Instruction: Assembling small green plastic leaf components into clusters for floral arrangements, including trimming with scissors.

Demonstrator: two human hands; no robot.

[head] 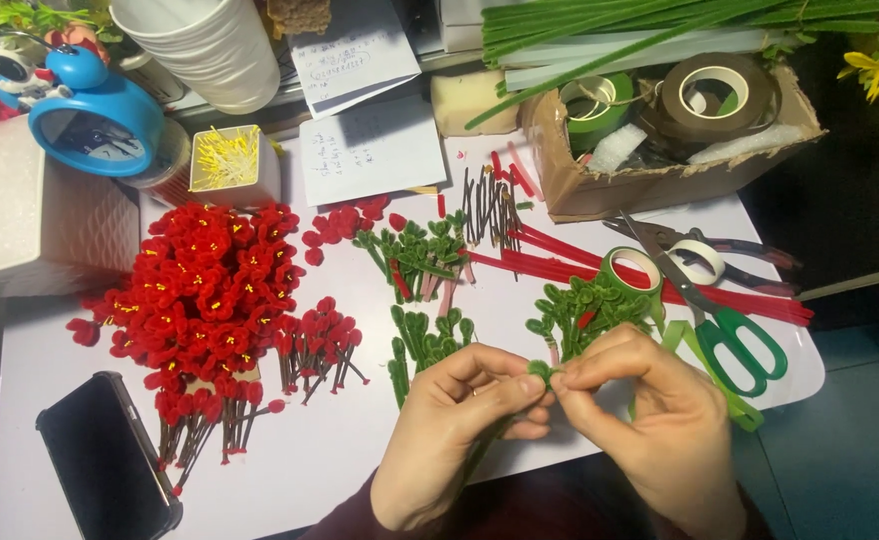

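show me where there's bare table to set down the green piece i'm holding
Bare patch: the white table between the black phone, the red flower pile and the left hand. A thinner strip lies right of the green-handled scissors. The middle is crowded with green leaf pieces and red stems.
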